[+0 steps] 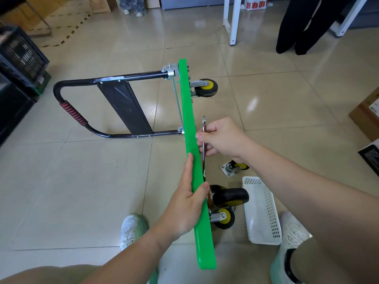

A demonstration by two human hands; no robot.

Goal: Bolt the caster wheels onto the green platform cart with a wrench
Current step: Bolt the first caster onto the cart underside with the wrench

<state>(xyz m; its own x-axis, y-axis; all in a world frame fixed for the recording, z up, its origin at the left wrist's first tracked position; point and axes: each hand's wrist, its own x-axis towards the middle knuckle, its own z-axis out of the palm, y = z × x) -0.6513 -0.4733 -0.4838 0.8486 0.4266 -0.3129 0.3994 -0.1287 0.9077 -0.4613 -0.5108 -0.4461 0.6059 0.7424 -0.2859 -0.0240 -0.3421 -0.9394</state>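
1. Between the thumb and the straight fingers of the left hand (184, 203) is the upper edge of the green plastic platform cart (188, 119). The cart stands on its side on the glossy beige tiled floor (92, 191). The thumb hooks over the edge, so the hand clamps it.
2. Just beyond those fingertips, the right hand (221, 138) is curled tight around a slim chrome metal wrench (203, 123), held close to the cart's underside. The wrench shaft runs alongside the green edge, with one end past the knuckles and the other reaching toward the left thumb.
3. Beside the left thumb, two black rubber caster wheels with yellow hubs (230, 196) sit against the underside. A third mounted caster wheel (206, 88) is well beyond the right fingers, at the far end.
4. Below the right wrist, a loose caster with a square metal plate (233, 168) lies on the floor near a white perforated plastic basket (262, 212).
5. Well past the left fingertips, the cart's black tubular handle with a red ribbed grip (72, 113) stretches out to the left.
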